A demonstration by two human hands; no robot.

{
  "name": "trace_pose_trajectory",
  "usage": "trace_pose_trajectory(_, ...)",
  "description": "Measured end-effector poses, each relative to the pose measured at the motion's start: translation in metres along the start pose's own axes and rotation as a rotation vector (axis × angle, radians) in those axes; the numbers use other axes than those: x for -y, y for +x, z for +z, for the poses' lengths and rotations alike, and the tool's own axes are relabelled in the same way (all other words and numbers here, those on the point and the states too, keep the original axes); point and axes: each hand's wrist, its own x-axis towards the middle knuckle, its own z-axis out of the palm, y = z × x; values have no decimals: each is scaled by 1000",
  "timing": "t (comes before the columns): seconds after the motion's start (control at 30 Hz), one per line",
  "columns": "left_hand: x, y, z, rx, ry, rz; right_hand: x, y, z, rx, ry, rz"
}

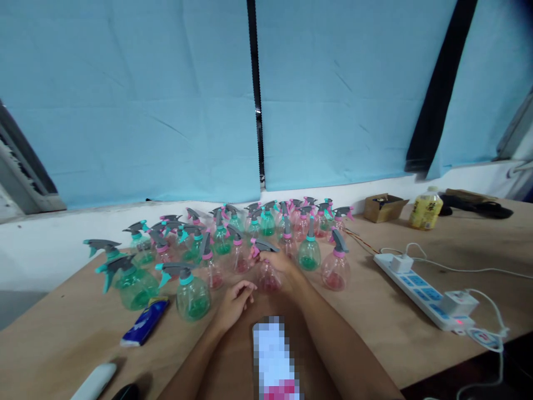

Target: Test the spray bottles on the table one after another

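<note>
The pink spray bottle [266, 272] is gripped at its neck by the right hand [283, 266]; probably light, thin plastic. The left hand [235, 300] is held loosely curled, empty, approx. beside it on the desk [375, 316].

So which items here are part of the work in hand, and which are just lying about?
In hand:
- right hand gripping a pink spray bottle by its neck
- left hand open on the table beside it
- the cluster of green and pink spray bottles behind

Lying about:
- power strip with chargers
- yellow drink bottle
- cardboard box
- blue packet
</note>
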Motion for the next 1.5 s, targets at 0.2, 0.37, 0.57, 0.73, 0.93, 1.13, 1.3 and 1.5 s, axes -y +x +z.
trace_pose_trajectory(0.2,2,1,1,9,-8,-3,6,-3,5,54,112,-16)
trace_pose_trajectory(0.37,1,0,1,7,-7,6,14,-3,7,31,0,-27)
trace_pose_trajectory(0.57,-4,-2,0,3,11,3,4,-4,10,-37,36,-22)
trace_pose_trajectory(0.73,-2,-2,1,1,10,3,-2,-1,7,-4,16,-21)
trace_pose_trajectory(0.93,-3,-1,1,4,11,-4,2,-1,6,42,-41,-24)
trace_pose_trajectory(1.13,-3,-2,1,4,3,3,-1,-4,8,39,57,-42)
trace_pose_trajectory(1.3,-3,-2,1,9,15,-2,1,-3,8,51,63,-30)
trace_pose_trajectory(1.5,-3,-2,1,15,15,8,-2,-5,6,70,84,9)
